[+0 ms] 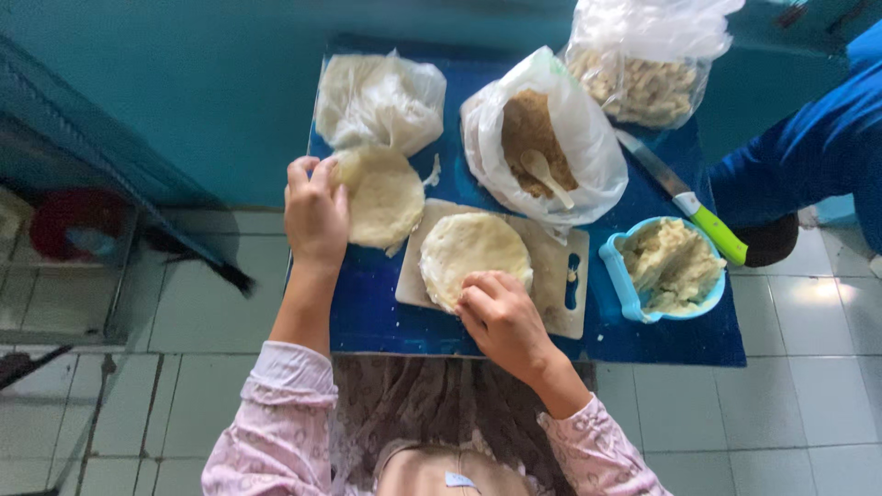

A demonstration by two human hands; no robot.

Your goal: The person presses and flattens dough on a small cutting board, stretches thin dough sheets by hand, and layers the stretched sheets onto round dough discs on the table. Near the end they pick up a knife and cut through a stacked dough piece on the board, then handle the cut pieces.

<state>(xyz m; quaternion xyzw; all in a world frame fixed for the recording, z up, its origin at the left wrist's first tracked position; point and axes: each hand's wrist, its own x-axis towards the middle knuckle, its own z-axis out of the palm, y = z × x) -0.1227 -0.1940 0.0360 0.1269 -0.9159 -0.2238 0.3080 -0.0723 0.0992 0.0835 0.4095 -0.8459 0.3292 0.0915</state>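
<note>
My left hand [315, 213] grips the left edge of a pale round dough sheet [383, 197], lifted off a stack by a plastic bag of more sheets [377, 96]. My right hand [501, 317] rests with curled fingers on the near edge of another round sheet [470, 248]. That sheet lies flat on a small white cutting board [551, 285] on a blue table [386, 317].
An open bag of brown crumbly filling [533, 138] holds a white spoon [545, 174]. A bag of pale pieces [638, 83] stands behind it. A green-handled knife [684, 197] and a light-blue bowl of mash [671, 268] lie right. A person's blue sleeve [808, 156] shows at far right.
</note>
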